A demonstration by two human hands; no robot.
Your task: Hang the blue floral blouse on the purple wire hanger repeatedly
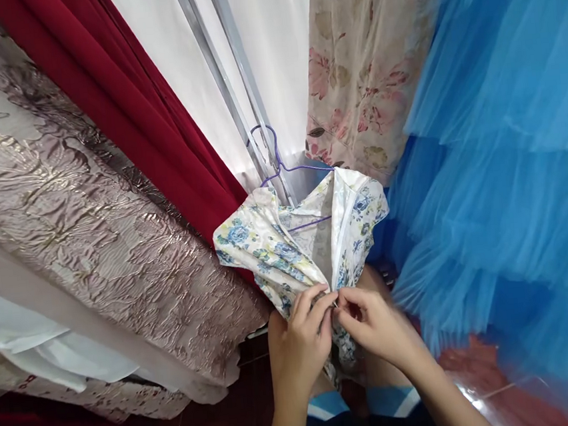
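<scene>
Red cloth (pixel 118 108) left; pink-flowered fabric (pixel 351 79) top; blue tulle (pixel 506 171) right.

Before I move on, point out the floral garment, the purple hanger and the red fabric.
Floral garment (pixel 283 248): head view, on its patterned front.
Purple hanger (pixel 279 164): head view, on the neck below its hook.
Red fabric (pixel 127 121): head view, midway along its visible length.

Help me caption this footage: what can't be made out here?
Head view throughout:
White, blue-flowered cloth garment: parts of its lower front, behind the left hand and right hand.
Pinched spot: details too small, covered by fingers.
Blue ruffled sheer fabric: blurred, cut off by right edge.
</scene>
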